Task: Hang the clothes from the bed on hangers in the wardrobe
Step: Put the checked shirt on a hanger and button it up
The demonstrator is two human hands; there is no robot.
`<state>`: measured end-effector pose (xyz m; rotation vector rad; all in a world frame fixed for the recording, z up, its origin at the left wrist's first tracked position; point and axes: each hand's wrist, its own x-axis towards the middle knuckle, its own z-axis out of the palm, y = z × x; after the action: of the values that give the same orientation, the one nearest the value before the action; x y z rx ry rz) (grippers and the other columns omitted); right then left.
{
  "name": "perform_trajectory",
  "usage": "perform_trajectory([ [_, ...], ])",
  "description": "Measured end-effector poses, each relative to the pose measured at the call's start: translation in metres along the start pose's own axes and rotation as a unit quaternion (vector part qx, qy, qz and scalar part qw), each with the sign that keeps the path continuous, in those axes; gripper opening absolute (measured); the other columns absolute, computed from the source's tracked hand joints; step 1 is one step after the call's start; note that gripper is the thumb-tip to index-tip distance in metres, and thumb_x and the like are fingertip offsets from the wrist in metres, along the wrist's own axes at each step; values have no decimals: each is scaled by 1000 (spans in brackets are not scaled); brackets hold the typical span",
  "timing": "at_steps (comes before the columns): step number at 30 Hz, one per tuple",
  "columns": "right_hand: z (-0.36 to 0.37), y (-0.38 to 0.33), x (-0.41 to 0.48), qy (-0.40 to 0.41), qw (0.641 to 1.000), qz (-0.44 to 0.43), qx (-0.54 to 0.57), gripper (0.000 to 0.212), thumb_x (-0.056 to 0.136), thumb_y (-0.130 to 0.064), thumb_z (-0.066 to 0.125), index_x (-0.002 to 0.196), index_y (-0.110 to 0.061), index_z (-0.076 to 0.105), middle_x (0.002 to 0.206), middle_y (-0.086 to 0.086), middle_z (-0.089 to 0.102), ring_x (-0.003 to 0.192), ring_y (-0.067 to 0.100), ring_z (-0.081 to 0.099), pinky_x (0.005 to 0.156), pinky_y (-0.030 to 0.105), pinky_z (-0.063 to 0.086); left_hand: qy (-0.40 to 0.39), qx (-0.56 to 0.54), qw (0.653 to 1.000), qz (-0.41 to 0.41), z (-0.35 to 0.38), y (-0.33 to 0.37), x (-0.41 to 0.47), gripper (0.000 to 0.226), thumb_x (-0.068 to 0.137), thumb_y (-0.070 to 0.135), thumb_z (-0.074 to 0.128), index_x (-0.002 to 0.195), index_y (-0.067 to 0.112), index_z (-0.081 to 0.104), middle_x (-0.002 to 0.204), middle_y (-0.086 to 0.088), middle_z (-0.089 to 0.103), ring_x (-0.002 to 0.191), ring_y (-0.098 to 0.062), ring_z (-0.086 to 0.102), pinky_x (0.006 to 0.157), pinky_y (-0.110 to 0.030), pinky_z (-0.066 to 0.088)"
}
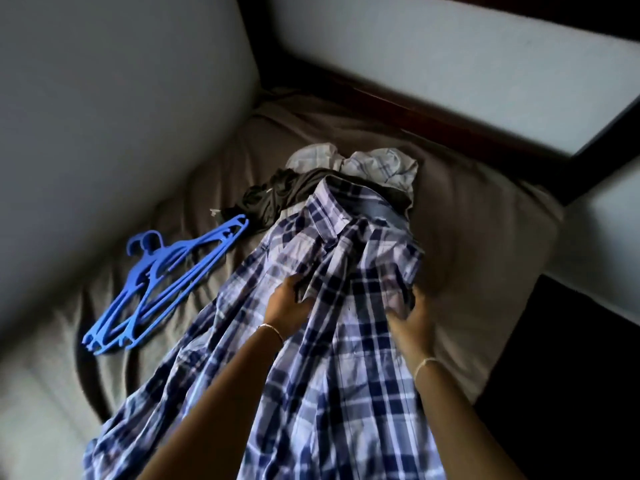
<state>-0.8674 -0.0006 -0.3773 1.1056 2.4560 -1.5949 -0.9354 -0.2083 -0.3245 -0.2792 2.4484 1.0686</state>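
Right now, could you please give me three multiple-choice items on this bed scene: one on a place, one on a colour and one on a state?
1. Where do the hangers lie?
A. on the bed, left of the plaid shirt
B. on top of the shirt
C. on the floor

2. What colour are the hangers?
A. white
B. blue
C. red

3. What are the left hand and right hand doing?
A. hanging idle
B. holding a hanger
C. both gripping the plaid shirt

Answers:
1 A: they rest on the brown sheet beside the shirt.
2 B: the plastic is bright blue.
3 C: the fingers of both hands curl into the fabric.
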Motion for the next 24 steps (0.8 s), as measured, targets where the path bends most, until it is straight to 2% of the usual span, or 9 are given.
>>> perform_trajectory([
  [4, -6, 54, -50, -10, 995, 16, -95, 78, 72, -10, 78, 142, -5, 45, 140, 17, 51, 128, 34, 49, 107, 44, 40, -9, 34, 999, -10, 12, -27, -19, 62, 72, 32, 70, 131, 16, 55, 116, -11, 64, 108, -29, 61, 84, -29, 45],
  [6, -10, 67, -70, -23, 991, 14, -133, 76, 73, -13, 78, 141, -3, 45, 141, 19, 48, 131, 34, 45, 109, 41, 36, -10, 50, 999, -5, 20, -33, -26, 53, 81, 20, 71, 131, 14, 55, 119, -10, 63, 108, -27, 60, 81, -22, 42],
  [9, -13, 78, -87, -64, 980, 8, -188, 74, 77, -18, 74, 144, -10, 43, 150, 14, 38, 138, 31, 36, 112, 38, 29, -18, 58, 998, 24, 29, -42, -34, 50, 82, 16, 72, 129, 14, 56, 126, -10, 59, 116, -26, 56, 94, -27, 42],
  [12, -14, 85, -98, -84, 972, 22, -218, 74, 80, -23, 71, 146, -15, 39, 154, 11, 32, 141, 28, 30, 113, 36, 27, -31, 56, 997, 42, 35, -50, -44, 50, 81, 16, 72, 129, 13, 56, 127, -11, 58, 114, -25, 57, 92, -25, 42],
  [15, -12, 94, -109, -85, 966, 5, -245, 71, 78, -24, 72, 143, -15, 43, 148, 9, 41, 138, 29, 35, 112, 38, 31, -41, 76, 993, 76, 37, -66, -51, 52, 82, 13, 72, 131, 8, 54, 130, -13, 55, 120, -26, 52, 96, -22, 36],
  [18, -2, 105, -132, -82, 949, -4, -303, 69, 79, -29, 70, 142, -21, 44, 154, 3, 31, 140, 26, 29, 110, 42, 32, -60, 96, 988, 103, 31, -90, -62, 50, 82, 14, 72, 129, 8, 55, 130, -12, 56, 121, -27, 50, 98, -23, 34],
  [20, 8, 110, -156, -72, 946, 2, -316, 67, 80, -29, 69, 142, -23, 44, 156, 1, 26, 143, 24, 25, 110, 44, 32, -70, 100, 987, 105, 24, -112, -72, 49, 81, 14, 72, 127, 10, 56, 127, -12, 57, 116, -29, 54, 99, -29, 39],
  [22, 23, 115, -181, -55, 946, -7, -319, 65, 77, -27, 71, 139, -23, 48, 156, 3, 27, 143, 25, 26, 112, 43, 31, -66, 88, 988, 109, 15, -132, -81, 47, 80, 9, 71, 125, 8, 57, 121, -12, 58, 100, -27, 59, 96, -33, 45],
  [24, 39, 118, -206, -28, 946, -5, -323, 62, 76, -25, 72, 134, -25, 52, 156, 5, 28, 143, 26, 26, 113, 43, 31, -45, 80, 988, 121, 3, -152, -90, 46, 78, 5, 71, 123, 6, 59, 120, -11, 57, 95, -23, 58, 95, -24, 42],
])
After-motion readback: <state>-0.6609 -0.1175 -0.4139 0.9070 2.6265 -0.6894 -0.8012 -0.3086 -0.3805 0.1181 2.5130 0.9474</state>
